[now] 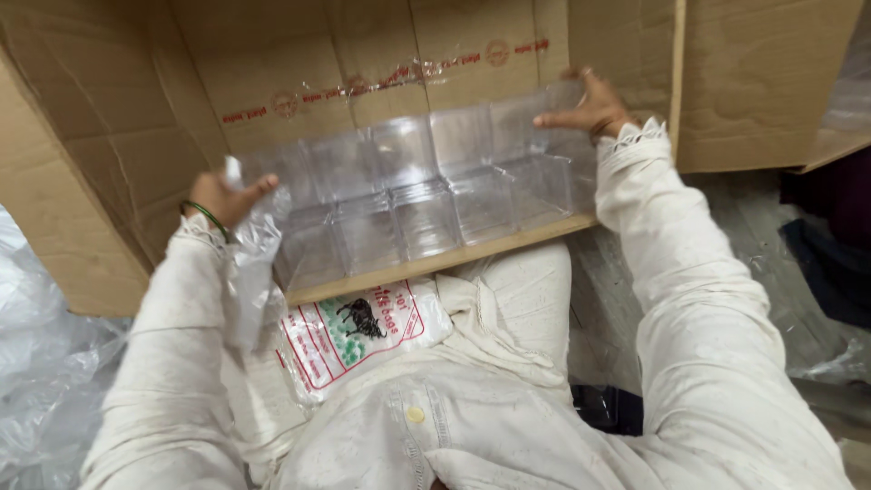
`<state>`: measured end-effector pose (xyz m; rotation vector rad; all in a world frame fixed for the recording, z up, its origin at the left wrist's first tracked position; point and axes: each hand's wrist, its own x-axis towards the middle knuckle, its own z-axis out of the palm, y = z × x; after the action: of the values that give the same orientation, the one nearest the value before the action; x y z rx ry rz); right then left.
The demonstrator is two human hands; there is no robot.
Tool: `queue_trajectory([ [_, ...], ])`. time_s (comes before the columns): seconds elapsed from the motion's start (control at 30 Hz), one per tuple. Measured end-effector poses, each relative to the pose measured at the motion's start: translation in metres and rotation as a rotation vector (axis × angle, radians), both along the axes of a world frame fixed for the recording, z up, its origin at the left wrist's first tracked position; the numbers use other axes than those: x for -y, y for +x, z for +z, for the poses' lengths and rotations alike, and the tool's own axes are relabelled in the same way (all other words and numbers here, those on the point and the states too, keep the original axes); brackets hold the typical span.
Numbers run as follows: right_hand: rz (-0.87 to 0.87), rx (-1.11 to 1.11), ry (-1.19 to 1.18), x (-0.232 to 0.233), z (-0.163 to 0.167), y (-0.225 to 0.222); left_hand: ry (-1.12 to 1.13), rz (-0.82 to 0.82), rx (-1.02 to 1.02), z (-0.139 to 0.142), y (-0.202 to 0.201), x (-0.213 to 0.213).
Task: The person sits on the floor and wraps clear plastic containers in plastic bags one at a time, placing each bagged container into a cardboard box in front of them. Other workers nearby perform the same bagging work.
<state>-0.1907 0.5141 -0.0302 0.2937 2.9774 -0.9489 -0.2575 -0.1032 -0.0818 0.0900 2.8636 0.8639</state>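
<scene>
Both my hands on a row of clear plastic boxes inside a big cardboard carton

My left hand (229, 195) grips the left end of the row of clear plastic boxes (426, 195), thumb hooked over the top edge, a green bangle (210, 216) on that wrist; my right hand (588, 107) is spread flat on the right end, fingers pressing the top rim. The boxes stand side by side in two tiers, see-through and with nothing in them, resting on the bottom wall of the cardboard carton (272, 82), which lies open toward me. A loose clear plastic wrap (249, 263) hangs from the left end over my sleeve. On my lap, just below the carton's edge, lies a white printed bag (354, 336)
</scene>
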Motion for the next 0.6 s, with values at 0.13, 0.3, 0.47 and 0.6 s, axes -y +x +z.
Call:
queue_trajectory([
  [0.13,0.117,-0.268,-0.051,-0.004,0.039,0.007,0.021,0.0,-0.114,0.036,-0.003,0.025],
  [0.3,-0.183,0.065,0.051,-0.017,0.087,0.086,-0.081,-0.171,-0.175,0.063,0.07,0.062],
  [0.47,-0.005,-0.061,0.116,-0.002,0.047,0.147,-0.161,-0.142,-0.067,0.01,0.134,0.025],
  [0.6,0.033,0.05,0.057,-0.015,0.009,0.149,-0.144,-0.06,-0.081,0.001,0.143,-0.002],
])
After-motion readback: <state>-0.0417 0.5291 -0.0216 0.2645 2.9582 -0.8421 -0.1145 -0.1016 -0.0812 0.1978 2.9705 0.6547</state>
